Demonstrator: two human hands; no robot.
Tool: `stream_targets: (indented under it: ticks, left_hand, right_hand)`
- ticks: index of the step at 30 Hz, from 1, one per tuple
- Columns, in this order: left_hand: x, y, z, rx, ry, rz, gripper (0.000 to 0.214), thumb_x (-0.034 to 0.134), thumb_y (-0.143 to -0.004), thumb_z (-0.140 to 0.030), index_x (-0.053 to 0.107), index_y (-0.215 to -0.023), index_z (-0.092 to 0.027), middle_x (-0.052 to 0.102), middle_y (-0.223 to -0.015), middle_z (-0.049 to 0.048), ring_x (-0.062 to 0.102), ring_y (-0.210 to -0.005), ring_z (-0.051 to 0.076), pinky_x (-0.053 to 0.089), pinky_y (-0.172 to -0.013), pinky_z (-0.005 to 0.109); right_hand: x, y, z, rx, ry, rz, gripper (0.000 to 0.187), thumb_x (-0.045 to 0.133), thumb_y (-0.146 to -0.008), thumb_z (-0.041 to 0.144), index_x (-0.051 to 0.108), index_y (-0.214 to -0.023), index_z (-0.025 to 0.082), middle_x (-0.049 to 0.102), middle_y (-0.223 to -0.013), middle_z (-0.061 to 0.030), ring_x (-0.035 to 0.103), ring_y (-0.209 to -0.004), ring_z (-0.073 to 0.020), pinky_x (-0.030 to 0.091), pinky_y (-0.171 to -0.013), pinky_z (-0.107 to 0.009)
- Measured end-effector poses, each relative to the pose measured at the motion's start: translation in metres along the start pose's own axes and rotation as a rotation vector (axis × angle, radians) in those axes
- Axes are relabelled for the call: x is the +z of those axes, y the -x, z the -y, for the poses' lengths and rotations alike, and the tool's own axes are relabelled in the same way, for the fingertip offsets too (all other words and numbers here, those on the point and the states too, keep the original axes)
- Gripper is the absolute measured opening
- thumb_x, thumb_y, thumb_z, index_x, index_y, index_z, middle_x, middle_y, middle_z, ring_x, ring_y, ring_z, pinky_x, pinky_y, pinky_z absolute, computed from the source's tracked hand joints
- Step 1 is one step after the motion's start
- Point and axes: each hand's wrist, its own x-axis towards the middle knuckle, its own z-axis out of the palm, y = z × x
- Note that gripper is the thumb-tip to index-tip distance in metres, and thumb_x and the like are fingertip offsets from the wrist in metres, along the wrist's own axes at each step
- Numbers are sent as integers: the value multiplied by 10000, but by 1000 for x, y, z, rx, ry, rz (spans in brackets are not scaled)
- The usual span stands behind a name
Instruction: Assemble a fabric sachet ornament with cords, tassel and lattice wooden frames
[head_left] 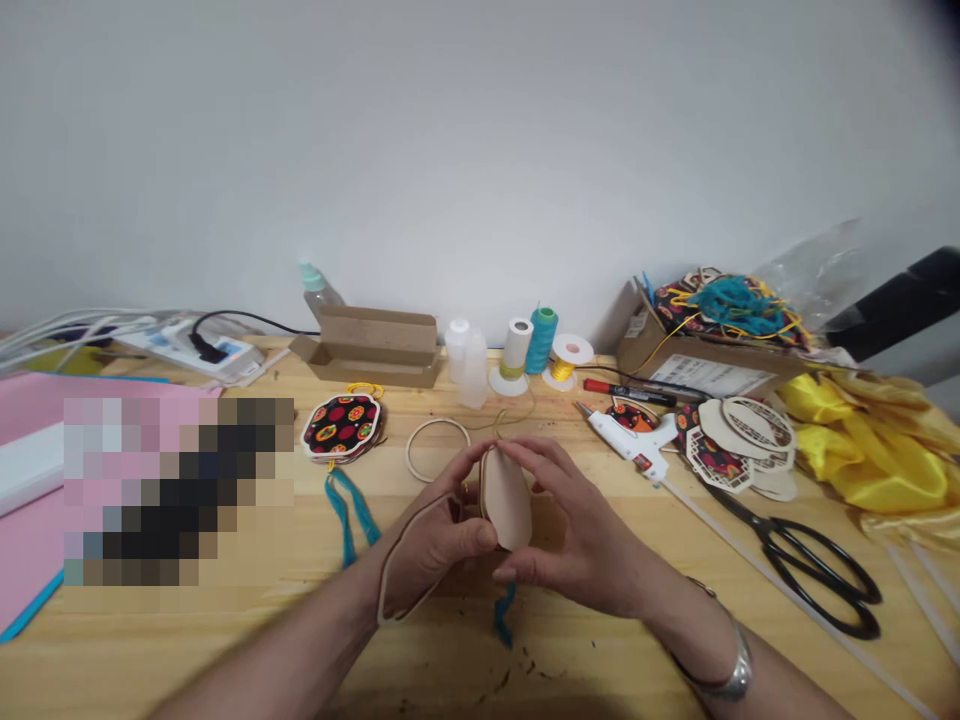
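Note:
Near the table's front middle, my left hand point(461, 535) and my right hand point(585, 540) are closed on the edges of a pale wooden plaque point(510, 500). It stands tilted on edge between them, its plain face towards my right hand. Below the hands hangs a teal tassel point(504, 615); where it attaches is hidden. A thin wooden frame point(384, 585) loops around my left hand near the wrist. Just beyond the fingers lies a round wooden ring point(409, 455). A finished-looking patterned ornament point(341, 425) with teal tassels rests to the left.
A white glue gun point(637, 440), black scissors point(817, 580) and wooden cutouts point(776, 450) lie on the right, beside yellow satin cloth point(847, 440). Thread spools point(541, 342), white bottles point(472, 370) and an open cardboard box point(375, 365) line the wall. A power strip point(232, 360) sits back left.

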Motion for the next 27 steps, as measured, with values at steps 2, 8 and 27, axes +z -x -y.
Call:
stream_targets:
  ticks: [2, 8, 27]
  left_hand:
    - [0, 0, 1, -1, 11, 23, 776, 781, -589, -300, 417, -1274, -288, 632, -918, 7, 585, -731, 144, 441, -759, 294]
    - [-2, 1, 6, -31, 18, 33, 757, 773, -606, -220, 416, -1269, -298, 629, -1018, 40, 601, -869, 204, 449, -681, 261]
    - [-1, 1, 1, -22, -103, 39, 674, 754, -628, -233, 488, -1248, -259, 643, -842, 7, 551, -703, 128, 414, -611, 220]
  right_hand:
    - [-1, 0, 0, 2, -5, 14, 841, 755, -618, 405, 339, -1336, 265, 376, -1297, -72, 359, -1204, -210, 344, -1017, -374]
    - [-2, 1, -2, 55, -21, 42, 839, 770, -603, 369, 350, -1323, 278, 394, -1270, -59, 392, -1167, -197, 408, -963, -350]
    - [-6, 2, -4, 10, -54, 26, 778, 778, -600, 315, 425, -1292, 272, 445, -1213, -60, 451, -1108, -186, 484, -878, -311]
